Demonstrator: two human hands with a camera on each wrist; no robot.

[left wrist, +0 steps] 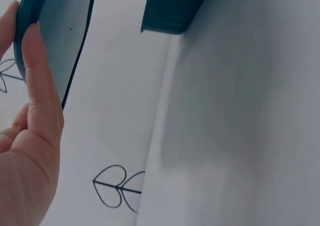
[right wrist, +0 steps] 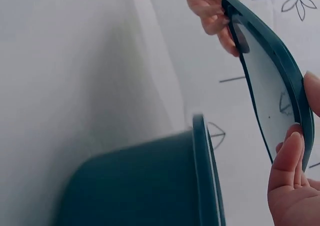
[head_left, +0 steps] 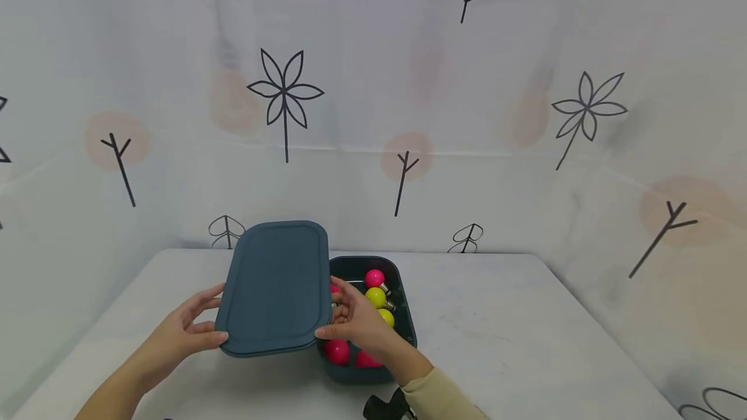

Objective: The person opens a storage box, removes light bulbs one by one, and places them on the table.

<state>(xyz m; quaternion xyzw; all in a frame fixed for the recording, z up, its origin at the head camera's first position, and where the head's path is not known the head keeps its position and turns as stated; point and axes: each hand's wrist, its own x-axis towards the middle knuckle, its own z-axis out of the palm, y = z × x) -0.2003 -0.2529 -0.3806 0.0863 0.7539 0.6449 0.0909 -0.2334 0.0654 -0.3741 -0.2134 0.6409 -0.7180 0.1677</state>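
A dark blue-green rectangular lid (head_left: 277, 284) is held up and tilted, its broad face toward the head camera. My left hand (head_left: 181, 332) pinches its left edge between thumb and fingers. On the opposite edge, my right hand (head_left: 367, 326) grips the lid's lower right corner. Behind that hand stands a matching deep box (head_left: 410, 323), holding pink bulbs (head_left: 375, 278) and yellow bulbs (head_left: 375, 297) with screw bases. The right hand and lid hide part of the contents. In the right wrist view, the lid (right wrist: 277, 55) is above and beside the box (right wrist: 135, 181), apart from it.
A white-covered table (head_left: 502, 329) carries the box. Behind it hangs a pale cloth (head_left: 362, 50) printed with plants and pinkish spots. A black object (head_left: 385, 406) shows beside the right sleeve (head_left: 440, 394) at the bottom edge.
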